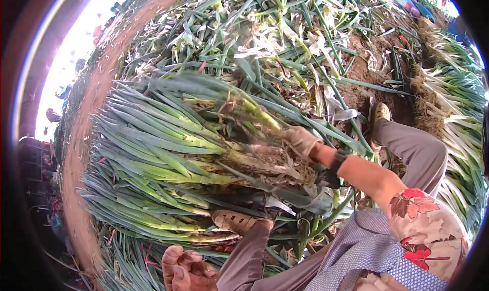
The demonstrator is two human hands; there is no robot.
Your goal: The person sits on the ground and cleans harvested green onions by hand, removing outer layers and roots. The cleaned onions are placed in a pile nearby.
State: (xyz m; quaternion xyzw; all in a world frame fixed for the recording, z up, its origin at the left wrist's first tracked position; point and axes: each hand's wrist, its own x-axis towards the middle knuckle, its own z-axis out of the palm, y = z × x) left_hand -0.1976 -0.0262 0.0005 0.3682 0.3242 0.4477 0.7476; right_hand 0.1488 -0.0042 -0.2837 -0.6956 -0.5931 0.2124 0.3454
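Observation:
My right hand (301,141), in a dirty light work glove, closes on the pale lower end of a green onion stalk (263,117). The stalk's leaves reach left and are blurred by motion. Below it lies a thick row of large green onions (164,144), leaves to the left and earthy roots (284,161) near my glove. My bare left hand (187,270) is partly in view at the bottom edge, palm up, fingers loosely curled and apart, with nothing in it. It is near bundled onion leaves (126,262) with pink ties.
Stripped leaves (229,31) are heaped ahead. Onions with pale stems (450,111) line the right side, roots inward. One shoe (233,220) is beside the near row, the other (382,112) by bare soil (370,63). A dirt path (82,138) curves along the left.

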